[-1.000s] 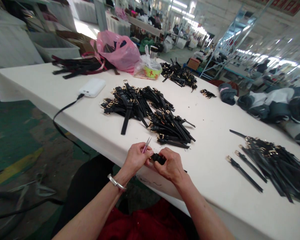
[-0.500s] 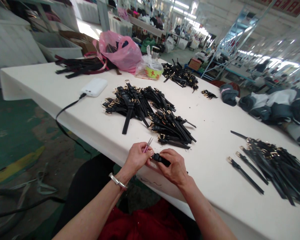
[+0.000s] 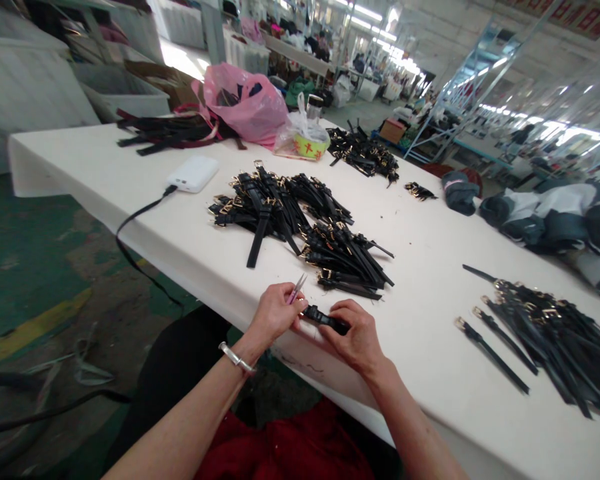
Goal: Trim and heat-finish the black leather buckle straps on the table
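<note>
At the table's near edge I hold a short black buckle strap [image 3: 318,315] between both hands. My left hand [image 3: 274,315] is closed, pinching the strap's buckle end between the fingertips. The same hand also keeps a small pair of pink-handled thread snips [image 3: 296,291], with the pointed tips sticking up. My right hand [image 3: 358,339] is closed around the strap further along, its fingers covering part of it. Just beyond my hands lies a pile of black straps with gold buckles [image 3: 347,253], and another heap of straps [image 3: 260,203] adjoins it.
More buckle straps [image 3: 555,333] lie at the right. A white power bank [image 3: 194,175] with a black cable sits at the left. Behind are a pink plastic bag [image 3: 247,107], dark strips [image 3: 165,130] and another strap pile [image 3: 363,152]. Grey-and-white bundles [image 3: 560,213] line the right edge.
My right hand has slid a little to the right along the strap, so more of it shows between my hands. My left hand keeps its grip. The view has shifted slightly.
</note>
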The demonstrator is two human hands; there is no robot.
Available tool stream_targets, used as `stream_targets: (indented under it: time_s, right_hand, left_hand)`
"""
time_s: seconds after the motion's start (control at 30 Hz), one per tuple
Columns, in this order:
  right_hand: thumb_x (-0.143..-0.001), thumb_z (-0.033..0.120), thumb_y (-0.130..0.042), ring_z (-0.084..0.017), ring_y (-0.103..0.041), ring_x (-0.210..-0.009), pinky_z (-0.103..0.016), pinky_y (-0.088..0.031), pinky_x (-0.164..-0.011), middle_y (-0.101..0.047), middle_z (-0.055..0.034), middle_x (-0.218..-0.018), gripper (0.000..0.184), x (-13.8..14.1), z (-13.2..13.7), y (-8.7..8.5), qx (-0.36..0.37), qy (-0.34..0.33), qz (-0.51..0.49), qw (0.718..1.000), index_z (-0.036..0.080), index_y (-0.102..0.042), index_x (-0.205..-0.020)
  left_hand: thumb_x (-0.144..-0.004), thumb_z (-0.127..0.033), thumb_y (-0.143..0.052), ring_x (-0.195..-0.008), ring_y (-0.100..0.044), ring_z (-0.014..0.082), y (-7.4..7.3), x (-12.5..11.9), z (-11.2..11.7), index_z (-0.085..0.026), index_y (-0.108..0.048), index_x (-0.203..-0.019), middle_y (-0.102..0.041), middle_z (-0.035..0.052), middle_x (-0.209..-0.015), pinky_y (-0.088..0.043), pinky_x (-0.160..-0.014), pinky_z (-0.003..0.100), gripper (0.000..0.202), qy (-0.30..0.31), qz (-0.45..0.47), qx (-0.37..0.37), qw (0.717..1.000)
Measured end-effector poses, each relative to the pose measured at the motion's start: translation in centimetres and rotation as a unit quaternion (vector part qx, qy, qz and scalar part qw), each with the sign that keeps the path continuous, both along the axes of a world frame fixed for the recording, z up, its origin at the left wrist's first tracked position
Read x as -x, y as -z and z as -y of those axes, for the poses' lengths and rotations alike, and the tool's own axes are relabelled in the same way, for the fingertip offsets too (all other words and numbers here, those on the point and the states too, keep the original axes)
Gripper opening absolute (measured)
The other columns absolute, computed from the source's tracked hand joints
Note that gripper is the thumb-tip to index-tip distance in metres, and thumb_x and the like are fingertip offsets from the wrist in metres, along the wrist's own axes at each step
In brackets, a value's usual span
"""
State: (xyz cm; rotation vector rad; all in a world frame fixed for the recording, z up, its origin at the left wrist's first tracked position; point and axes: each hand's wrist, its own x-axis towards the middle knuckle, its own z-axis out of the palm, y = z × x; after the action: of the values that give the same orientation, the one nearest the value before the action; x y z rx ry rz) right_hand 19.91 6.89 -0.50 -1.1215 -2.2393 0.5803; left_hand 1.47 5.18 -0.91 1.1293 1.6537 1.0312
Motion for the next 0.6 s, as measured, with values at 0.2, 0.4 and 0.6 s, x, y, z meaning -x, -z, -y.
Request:
stream_targets:
  time_s: [0.2, 0.4, 0.6]
  right_hand:
    - [-0.070, 0.027, -0.073, -0.021, -0.059, -0.091, -0.033, -0.049, -0.082, -0.064, -0.0078, -0.099, 0.025, 0.0, 0.1, 0.1, -0.009, 0.005, -0.013, 1.000, 0.020, -0.070, -0.094]
    - [-0.077, 0.026, -0.067, -0.019, -0.060, -0.087, -0.030, -0.048, -0.079, -0.066, -0.0059, -0.092, 0.016, 1.1, 0.1, -0.3, -0.030, -0.003, 0.006, 1.000, 0.021, -0.071, -0.091]
    - [-0.082, 0.025, -0.063, -0.018, -0.059, -0.084, -0.030, -0.047, -0.076, -0.066, -0.0050, -0.089, 0.009, 1.5, -0.2, -0.3, -0.047, -0.030, 0.019, 0.998, 0.023, -0.071, -0.084]
  left_hand:
    - [-0.072, -0.028, -0.057, -0.037, -0.056, 0.0121, -0.3, 0.0, 0.1, -0.018, -0.059, -0.070, -0.056, -0.0069, -0.046, -0.040, -0.044, 0.021, 0.010, 0.008, -0.053, -0.013, 0.998]
    - [-0.073, -0.029, -0.056, -0.047, -0.056, 0.0126, -0.7, 0.2, 0.4, -0.018, -0.066, -0.074, -0.062, -0.0034, -0.056, -0.040, -0.050, 0.023, 0.014, -0.001, -0.120, -0.023, 0.992]
    - [-0.073, -0.025, -0.055, -0.056, -0.056, 0.0127, -0.6, 0.1, 0.5, -0.019, -0.066, -0.071, -0.062, -0.0022, -0.063, -0.039, -0.056, 0.023, 0.012, -0.009, -0.170, -0.031, 0.985]
